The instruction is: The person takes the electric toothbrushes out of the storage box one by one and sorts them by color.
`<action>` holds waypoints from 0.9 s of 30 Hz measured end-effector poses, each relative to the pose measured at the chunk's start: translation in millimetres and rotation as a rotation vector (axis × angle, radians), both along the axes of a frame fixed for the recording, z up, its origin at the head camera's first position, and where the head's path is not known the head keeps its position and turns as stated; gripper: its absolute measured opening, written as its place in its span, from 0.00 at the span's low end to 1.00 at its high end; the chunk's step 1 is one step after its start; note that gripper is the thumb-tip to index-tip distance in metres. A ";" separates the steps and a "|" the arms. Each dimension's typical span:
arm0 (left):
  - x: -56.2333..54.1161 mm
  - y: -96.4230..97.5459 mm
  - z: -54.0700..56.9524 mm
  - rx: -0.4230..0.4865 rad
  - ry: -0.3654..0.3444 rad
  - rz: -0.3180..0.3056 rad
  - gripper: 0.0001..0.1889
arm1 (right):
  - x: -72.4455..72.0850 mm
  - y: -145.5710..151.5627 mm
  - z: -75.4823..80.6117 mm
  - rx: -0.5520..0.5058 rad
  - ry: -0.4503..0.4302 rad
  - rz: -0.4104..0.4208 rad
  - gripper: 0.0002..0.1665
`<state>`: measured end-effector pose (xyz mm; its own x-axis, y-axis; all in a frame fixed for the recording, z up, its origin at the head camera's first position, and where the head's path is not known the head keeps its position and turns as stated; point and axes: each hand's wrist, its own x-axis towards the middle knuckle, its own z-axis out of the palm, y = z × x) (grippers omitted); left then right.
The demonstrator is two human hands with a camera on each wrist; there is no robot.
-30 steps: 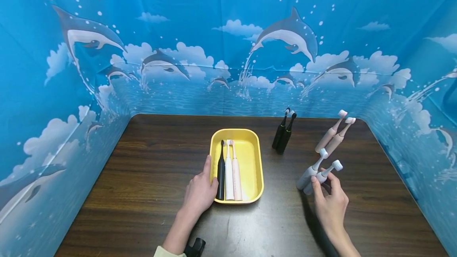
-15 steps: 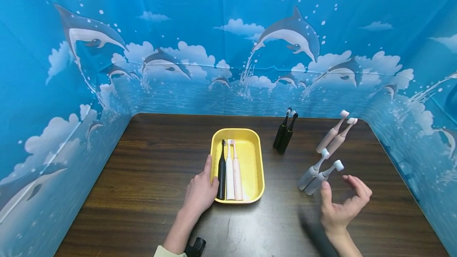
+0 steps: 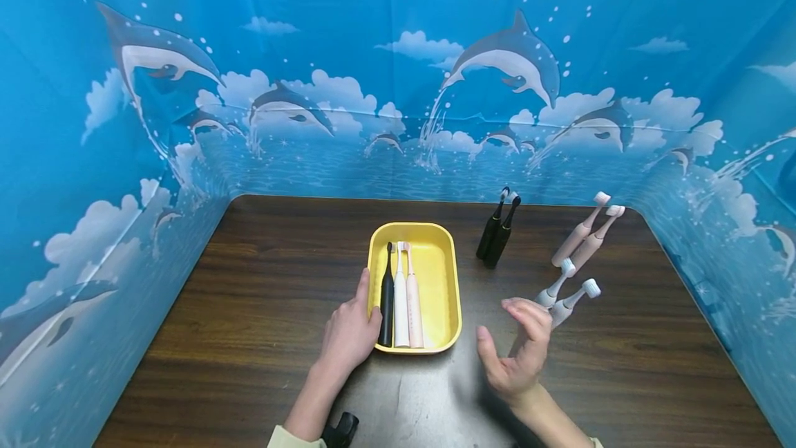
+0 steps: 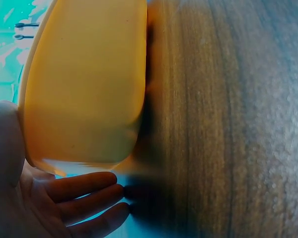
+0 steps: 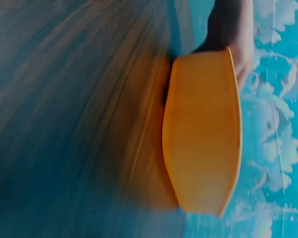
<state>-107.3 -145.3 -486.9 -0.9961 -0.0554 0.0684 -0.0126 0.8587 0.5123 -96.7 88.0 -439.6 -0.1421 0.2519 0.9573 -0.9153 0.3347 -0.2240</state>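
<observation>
The yellow tray [image 3: 444, 282] sits in the middle of the frame on the dark wooden counter [image 3: 261, 296]. Along its left half lie three toothbrushes side by side, heads pointing to the top of the frame: a black toothbrush [image 3: 387, 299], a white toothbrush [image 3: 400, 299] and a pink toothbrush [image 3: 413, 303].

The left hand [image 3: 349, 334] rests flat against the tray's lower left rim, fingers straight and relaxed, its grip released and grasping nothing. The left wrist view shows the same fingers [image 4: 84, 198] lying just beside the tray's outer wall [image 4: 84, 89].

The right hand [image 3: 519, 355] is raised just right of the tray's lower right corner, palm turned toward the tray, fingers loosely spread; its grip is released and it holds nothing. The right wrist view is blurred, showing the tray's wall [image 5: 201, 134] from the side.

Behind the right hand, right of centre, two grey toothbrushes [image 3: 569, 296] stand leaning close together. Further up and right lean two pale pink toothbrushes [image 3: 584, 240], and to their left, just off the tray's upper right corner, two black toothbrushes [image 3: 494, 240] lean as a pair.

A blue backdrop [image 3: 398, 88] printed with dolphins and clouds walls the counter on three sides.
</observation>
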 end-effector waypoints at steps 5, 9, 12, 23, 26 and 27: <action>0.3 -0.4 0.6 0.005 0.002 0.001 0.38 | -11.8 -12.9 -15.5 0.166 -0.124 0.049 0.27; 1.2 -0.8 0.3 0.006 0.000 0.002 0.38 | -24.4 -24.4 -28.5 0.228 -0.371 0.140 0.30; 1.4 -1.2 -0.1 0.009 0.001 0.003 0.37 | -34.5 -34.5 -34.5 0.191 -0.614 0.227 0.38; 1.7 -0.2 -0.2 0.007 0.014 -0.002 0.37 | -68.7 -61.1 -35.0 0.084 -1.192 0.387 0.44; 2.2 -0.1 -0.2 0.006 0.018 -0.003 0.37 | -77.9 -65.5 -36.9 0.132 -1.322 0.371 0.47; 2.4 -0.2 -0.3 0.006 0.018 -0.003 0.37 | -80.5 -66.6 -37.7 0.152 -1.366 0.362 0.47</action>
<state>-105.0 -145.4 -487.1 -0.9949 -0.0531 0.0857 -0.0011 0.8557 0.5175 -177.2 21.4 -477.2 -0.9956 -0.0885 0.0310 -0.0509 0.2325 -0.9713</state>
